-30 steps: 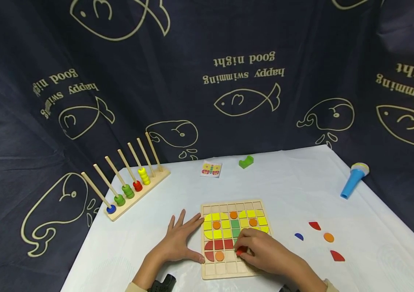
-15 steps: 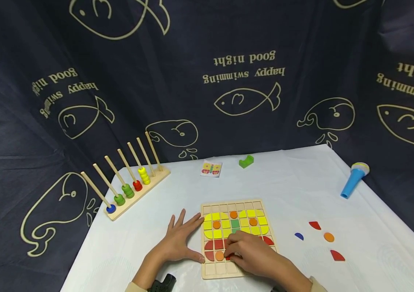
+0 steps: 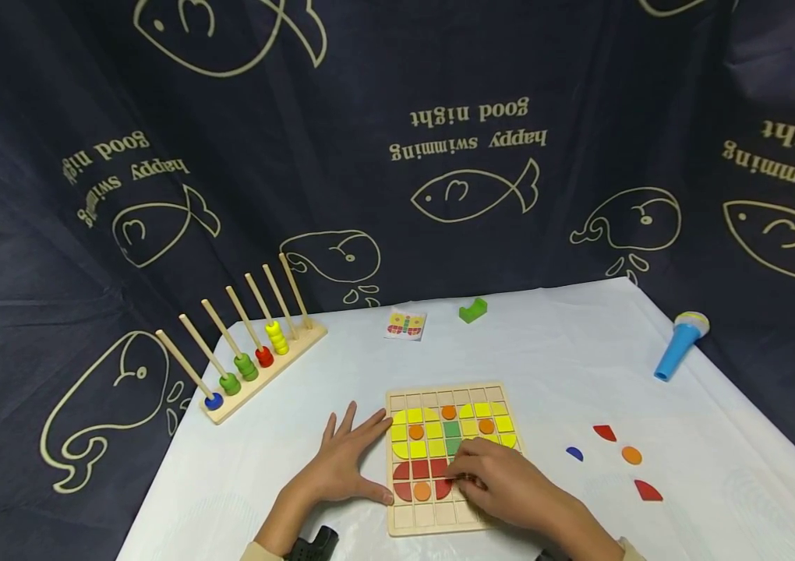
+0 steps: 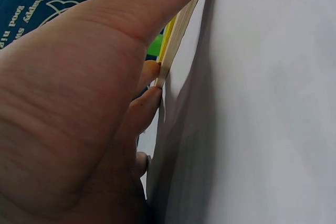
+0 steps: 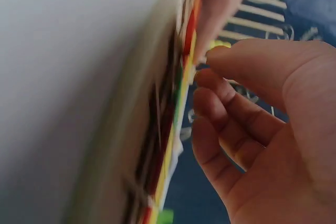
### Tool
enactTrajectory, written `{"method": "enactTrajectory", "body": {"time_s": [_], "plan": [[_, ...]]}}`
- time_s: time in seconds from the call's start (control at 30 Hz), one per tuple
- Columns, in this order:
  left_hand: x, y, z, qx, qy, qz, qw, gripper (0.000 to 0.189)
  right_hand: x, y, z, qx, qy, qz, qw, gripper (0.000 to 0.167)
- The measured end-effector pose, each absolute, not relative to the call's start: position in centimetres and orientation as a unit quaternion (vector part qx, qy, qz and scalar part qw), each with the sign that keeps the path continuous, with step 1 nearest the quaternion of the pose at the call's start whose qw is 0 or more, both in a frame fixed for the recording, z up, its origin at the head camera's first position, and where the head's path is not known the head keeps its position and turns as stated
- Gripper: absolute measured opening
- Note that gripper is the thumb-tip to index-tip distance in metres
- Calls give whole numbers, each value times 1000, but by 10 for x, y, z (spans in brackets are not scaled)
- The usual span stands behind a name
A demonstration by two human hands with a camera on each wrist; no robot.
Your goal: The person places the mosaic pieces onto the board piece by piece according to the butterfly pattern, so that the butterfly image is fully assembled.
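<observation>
A wooden grid board [image 3: 424, 516] lies on the table, with yellow, red, green and orange pieces set in its cells. My left hand [image 3: 343, 465] is spread at the board's left side, thumb and fingertips touching its edge; the left wrist view shows the fingers [image 4: 144, 111] against the wooden rim. My right hand [image 3: 503, 481] hovers over the right part of the board, fingers loosely bent. Seen from the right wrist, its fingertips hold nothing and stand off the board. A red quarter-circle piece [image 3: 443, 488] sits in a cell just left of the fingertips. The hand hides several cells.
Loose pieces lie to the right: a blue half circle [image 3: 574, 453], an orange disc [image 3: 631, 455] and two red quarter circles [image 3: 647, 491]. Farther back are a pattern card [image 3: 405, 325], a green block [image 3: 473, 311] and a blue toy microphone [image 3: 680, 347]. A pegged bead stand [image 3: 264, 375] stands left.
My right hand moved left with a red quarter-circle piece, left it in a cell beside the orange disc, then drew back to the right. My left hand has stayed in place.
</observation>
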State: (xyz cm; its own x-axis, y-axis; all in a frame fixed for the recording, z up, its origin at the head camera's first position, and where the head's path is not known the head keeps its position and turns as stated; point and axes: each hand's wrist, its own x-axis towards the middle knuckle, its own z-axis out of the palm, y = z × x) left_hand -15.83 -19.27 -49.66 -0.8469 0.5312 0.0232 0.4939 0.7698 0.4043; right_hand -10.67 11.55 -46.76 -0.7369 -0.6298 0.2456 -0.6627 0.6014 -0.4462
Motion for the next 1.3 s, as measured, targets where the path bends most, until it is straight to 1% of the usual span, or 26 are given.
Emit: {"method": "enactTrajectory", "body": {"time_s": [0.2, 0.3, 0.47, 0.53, 0.67, 0.8, 1.0, 1.23, 1.3], "plan": [[-158, -192, -496, 272, 940, 200, 47, 119, -115, 159, -462, 281, -926, 241, 65, 18], [-158, -192, -496, 272, 940, 202, 45, 119, -118, 185, -465, 225, -948, 213, 69, 25], [-158, -192, -497, 272, 939, 204, 44, 119, -117, 222, -471, 164, -967, 192, 34, 37], [-158, -192, -496, 270, 940, 204, 47, 118, -115, 231, -472, 147, -968, 203, 11, 37], [-158, -192, -495, 269, 939, 206, 51, 118, -113, 242, -472, 118, -966, 230, -23, 30], [-158, -192, -495, 266, 940, 205, 56, 118, -111, 247, -472, 102, -968, 228, -40, 22], [-158, -191, -495, 262, 942, 202, 58, 119, -111, 251, -469, 98, -967, 225, -64, 20], [-158, -192, -495, 269, 940, 204, 49, 119, -108, 250, -473, 123, -968, 216, -41, 20], [-158, -192, -495, 273, 938, 207, 48, 118, -106, 247, -473, 118, -969, 211, -39, 19]]}}
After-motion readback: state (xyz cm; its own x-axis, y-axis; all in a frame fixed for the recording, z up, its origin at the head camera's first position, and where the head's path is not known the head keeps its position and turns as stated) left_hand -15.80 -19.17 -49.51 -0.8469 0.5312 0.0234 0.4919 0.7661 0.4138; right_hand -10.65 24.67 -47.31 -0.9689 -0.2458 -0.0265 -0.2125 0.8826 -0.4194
